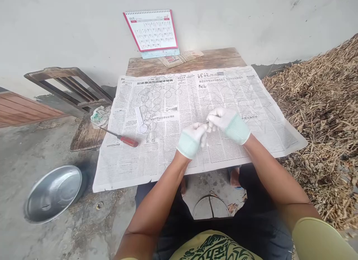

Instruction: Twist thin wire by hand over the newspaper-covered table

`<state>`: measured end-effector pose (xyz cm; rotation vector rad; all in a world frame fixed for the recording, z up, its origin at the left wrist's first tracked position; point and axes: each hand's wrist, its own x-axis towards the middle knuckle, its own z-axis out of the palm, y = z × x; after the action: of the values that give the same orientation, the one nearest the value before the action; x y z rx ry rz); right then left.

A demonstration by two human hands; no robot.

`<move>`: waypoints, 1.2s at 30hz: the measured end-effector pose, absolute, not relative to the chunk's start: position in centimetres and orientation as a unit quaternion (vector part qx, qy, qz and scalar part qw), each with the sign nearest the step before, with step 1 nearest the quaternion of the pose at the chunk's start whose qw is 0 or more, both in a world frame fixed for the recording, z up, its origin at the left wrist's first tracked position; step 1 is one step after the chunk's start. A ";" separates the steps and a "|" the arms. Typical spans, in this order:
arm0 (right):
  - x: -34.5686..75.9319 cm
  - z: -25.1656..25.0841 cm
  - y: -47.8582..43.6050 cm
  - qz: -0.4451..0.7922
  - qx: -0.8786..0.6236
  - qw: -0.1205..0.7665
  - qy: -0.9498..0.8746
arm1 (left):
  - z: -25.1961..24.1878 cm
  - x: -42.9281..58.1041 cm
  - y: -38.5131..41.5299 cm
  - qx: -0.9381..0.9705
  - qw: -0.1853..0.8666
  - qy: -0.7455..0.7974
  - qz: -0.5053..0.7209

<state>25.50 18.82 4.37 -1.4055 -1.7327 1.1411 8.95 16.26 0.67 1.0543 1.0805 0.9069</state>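
My left hand (192, 140) and my right hand (228, 124), both in white gloves with mint green cuffs, meet above the newspaper (165, 159) spread over the table. The fingers of each are pinched together, fingertips nearly touching. Whatever they hold is too small or too hidden to make out. Thin dark wire-like loops (147, 97) lie on the left half of the paper, and fainter ones are on the right. Left of my hands are a white plastic piece with a round end (142, 128) and a screwdriver with a red handle (128, 141).
A desk calendar (155, 34) stands at the table's back, beside a folded paper (181, 58). On the left are a wooden chair (81, 137) with a plastic bag (100, 116) and a metal basin (53, 194) on the floor. Dry stalks (316, 103) are heaped at right.
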 end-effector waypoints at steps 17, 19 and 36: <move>25.1 5.5 17.6 0.410 -0.559 0.248 -0.677 | 1.3 9.2 16.4 0.538 0.512 0.594 0.309; 25.1 5.4 17.5 0.415 -0.555 0.242 -0.679 | 1.4 9.2 16.4 0.545 0.504 0.599 0.301; 24.7 4.9 17.7 0.418 -0.571 0.236 -0.666 | 0.1 9.3 16.4 0.530 0.524 0.558 0.364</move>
<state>24.72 17.66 4.94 -1.5657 -1.8261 1.1452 9.31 16.44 0.11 1.2694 1.3359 0.8710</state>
